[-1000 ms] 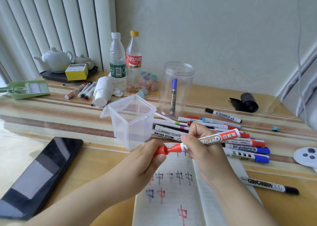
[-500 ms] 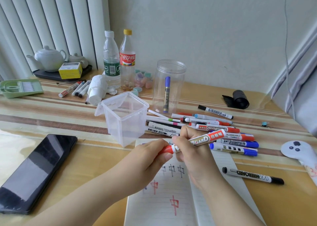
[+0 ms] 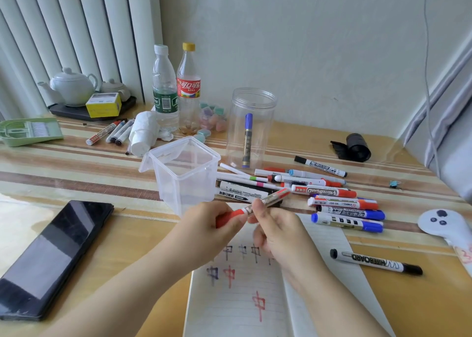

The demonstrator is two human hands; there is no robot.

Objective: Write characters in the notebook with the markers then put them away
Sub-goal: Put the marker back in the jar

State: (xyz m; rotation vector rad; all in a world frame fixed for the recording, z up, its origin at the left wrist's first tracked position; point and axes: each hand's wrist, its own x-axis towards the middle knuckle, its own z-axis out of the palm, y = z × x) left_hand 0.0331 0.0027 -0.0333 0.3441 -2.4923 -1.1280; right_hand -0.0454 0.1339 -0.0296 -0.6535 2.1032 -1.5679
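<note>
Fingers [image 3: 238,219] of both hands pinch one red marker [image 3: 258,205]; six characters on notebook [image 3: 242,298].

Black phone [image 3: 51,255] front left; teapot [image 3: 72,86], two bottles [image 3: 176,88] at back.

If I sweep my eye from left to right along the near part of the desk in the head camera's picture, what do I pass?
Black phone → left hand gripping the red marker → right hand pinching the same marker, over the notebook → loose black marker → white controller.
</note>
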